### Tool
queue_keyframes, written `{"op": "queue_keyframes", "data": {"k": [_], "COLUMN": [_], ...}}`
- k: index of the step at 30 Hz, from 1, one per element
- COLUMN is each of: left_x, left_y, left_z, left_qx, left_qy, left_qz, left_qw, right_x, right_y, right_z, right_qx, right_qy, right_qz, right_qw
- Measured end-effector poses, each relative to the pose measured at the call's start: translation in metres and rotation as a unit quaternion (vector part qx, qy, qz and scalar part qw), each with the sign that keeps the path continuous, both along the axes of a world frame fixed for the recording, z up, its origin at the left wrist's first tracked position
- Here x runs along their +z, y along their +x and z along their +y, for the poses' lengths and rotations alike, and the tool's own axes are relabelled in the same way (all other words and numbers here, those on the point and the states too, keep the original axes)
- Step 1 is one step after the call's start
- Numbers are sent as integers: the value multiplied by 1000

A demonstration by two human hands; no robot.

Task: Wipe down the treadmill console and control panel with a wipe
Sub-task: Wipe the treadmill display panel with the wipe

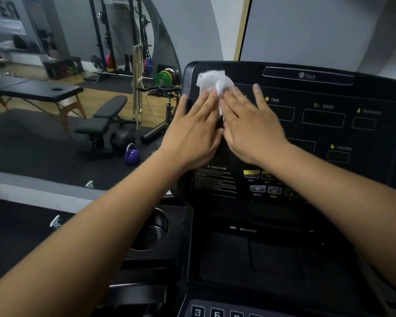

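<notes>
So the person is at the treadmill with both hands up on the console [306, 92], right in the wiping step itself. The wipe [213, 82] is a scrunched white wad at the far left corner of the console face, just below the top rim. Left hand [192, 131] and right hand [249, 126] lie side by side, both flat with fingers straight and nothing curled round anything. The fingertips pin the near edge of the wipe against the plastic, and the bulk of it sticks out beyond them. A thin tail of it runs down the gap between the hands.

My read is that it's early going. Only that corner is under the wipe. The TIME [274, 100] and SPEED [328, 106] windows to the right and the caution label [217, 179] lower down all look yet to be done (can't really judge by sheen, it's too soft). The next move would be a sweep right along the top row, then down, going light over the small keys so nothing gets triggered. The control panel [215, 313] at the near edge, with its number keys, comes after that.

The console is a wide slab with its long axis left to right, face leaning back and pointing toward the person. The wipe is too crumpled to have a real axis, apart from that tail pointing near.
</notes>
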State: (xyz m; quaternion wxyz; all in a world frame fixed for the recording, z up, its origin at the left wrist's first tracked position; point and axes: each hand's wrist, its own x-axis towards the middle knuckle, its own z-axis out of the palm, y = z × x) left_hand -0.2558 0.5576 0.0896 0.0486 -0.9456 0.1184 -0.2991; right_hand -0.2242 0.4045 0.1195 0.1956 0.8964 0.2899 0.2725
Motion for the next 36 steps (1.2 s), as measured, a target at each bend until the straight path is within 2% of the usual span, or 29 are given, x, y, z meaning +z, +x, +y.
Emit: {"op": "queue_keyframes", "data": {"k": [4,8,11,16,21,27,30,33,36], "left_x": [-37,-82,-70,-8,-3,-106,-146,-143,-102], "left_y": [-37,-64,-42,15,26,-40,-75,-78,-49], "left_z": [-1,-2,0,1,17,27,26,28,33], "left_qx": [-73,-81,-62,16,-4,-27,-30,-39,-27], "left_qy": [-1,-16,-11,23,0,-36,-49,-53,-61], "left_qz": [-70,-58,-57,-117,-56,-62,-6,17,9], "left_qw": [995,995,996,993,998,997,998,998,998], "right_x": [-59,-104,-82,-3,1,-87,-115,-107,-71], "right_y": [-24,-53,-34,14,19,-24,-46,-43,-20], "right_z": [-21,-41,-41,-24,-16,-29,-32,-34,-25], "right_qx": [77,131,131,37,61,191,214,216,176], "right_qy": [-47,-111,-131,-93,-71,-118,-173,-206,-191], "right_qz": [2,60,33,-36,-49,-2,40,47,10], "right_qw": [996,983,982,994,994,974,961,953,966]}}
